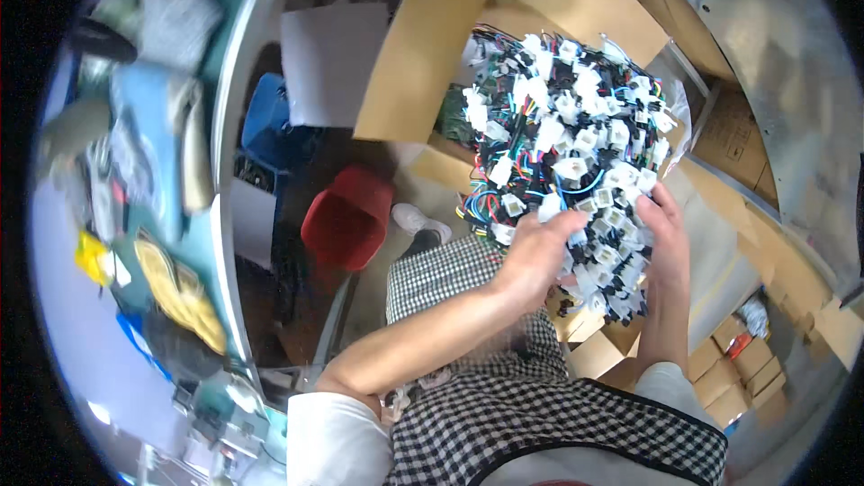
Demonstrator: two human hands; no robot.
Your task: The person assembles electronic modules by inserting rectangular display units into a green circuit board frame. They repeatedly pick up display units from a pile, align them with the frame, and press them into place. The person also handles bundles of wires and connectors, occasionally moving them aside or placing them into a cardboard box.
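Nearest to the camera is the person's apron [540, 423], with black and white checks, below both hands. Above it, the two hands hold a big bundle of wire connectors [569, 117]. This bundle has many white plugs, black parts and thin wires of several colours; it lies between the hands and spreads far ahead of them. The left hand [538, 256] is closed around the near left part, with its thumb on the white plugs and its other fingers mostly hidden. The right hand [664, 229] is bent around the near right side, the thumb on top, pressing on the plugs. Whether either hand pinches one single plug, one cannot tell.

Ahead of the hands, an open cardboard box [427, 45] raises its flaps around the far part of the bundle. To the left of the left hand stands a red bin [349, 220], and farther ahead on that side a blue bin [267, 121]. Well apart to the left is a green table [236, 45] with yellowish gloves [175, 288] upon it. Small cartons [733, 369] are to the right of the right hand, and lower.
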